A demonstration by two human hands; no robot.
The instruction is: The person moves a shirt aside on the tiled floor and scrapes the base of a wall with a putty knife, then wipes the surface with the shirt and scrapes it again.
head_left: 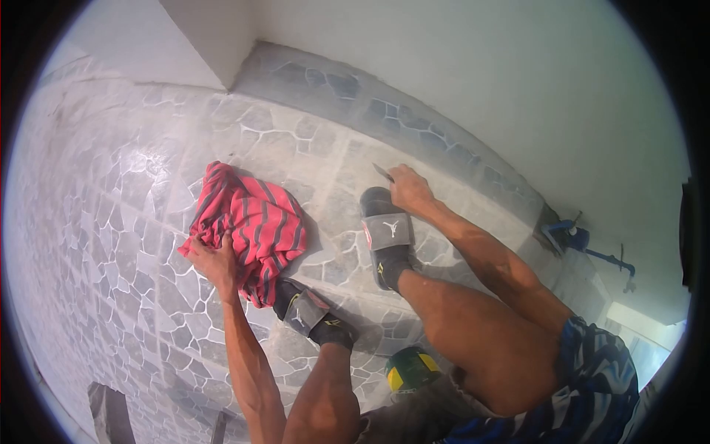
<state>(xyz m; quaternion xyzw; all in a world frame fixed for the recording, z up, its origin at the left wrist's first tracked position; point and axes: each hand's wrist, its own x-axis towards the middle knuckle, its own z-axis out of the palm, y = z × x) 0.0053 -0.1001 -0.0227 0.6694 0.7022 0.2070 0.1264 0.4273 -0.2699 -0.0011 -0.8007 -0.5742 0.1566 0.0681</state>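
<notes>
Only the head view to go on here. The red striped cloth point(255, 218) is lying in a crumpled heap on the stone-pattern floor point(133, 259), just beyond the left sandal point(305, 311) and seemingly touching its toe end. I'll use the cloth as the landmark.

The left hand point(211, 263) is at the cloth's near-left edge, thumb and fingers pinching a bunched-up fold. Honestly that's a decent spot. It looks light, soft and totally floppy, so I'd expect the held corner to lift first while the rest sags or drags. No worries about breaking it, and fabric shouldn't be very slippery. If you want it to come up as one lump, grab a fat fold nearer the middle; for spreading it out, two corners would do better.

Off to the right of the cloth, the right hand point(410, 190) has its fingers closed on a small flat tool point(381, 172), with the pointed end sticking out toward the cloth side, just past the toe of the right sandal point(388, 231). Looks thin, stiff and light, maybe sharp, though I can't tell exactly what it is. I'd hold it by the covered end and keep fingers off that tip.
</notes>
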